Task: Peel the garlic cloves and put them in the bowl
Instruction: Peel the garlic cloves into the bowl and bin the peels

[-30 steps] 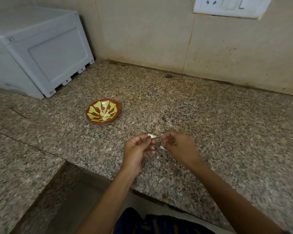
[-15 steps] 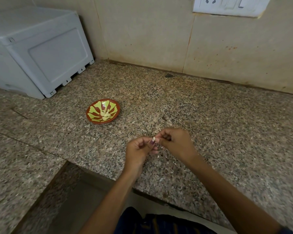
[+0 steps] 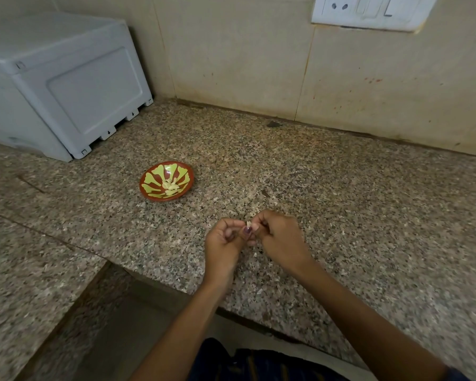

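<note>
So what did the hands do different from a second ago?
The left hand and right hand came together; a second ago they were a little apart with the garlic clove showing between them. Now both pinch it, mostly hidden by fingertips. The bowl with peeled cloves and the grey box stayed put.

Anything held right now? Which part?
A garlic clove, pinched between the fingertips of the left hand and right hand; only its tip shows.
</note>
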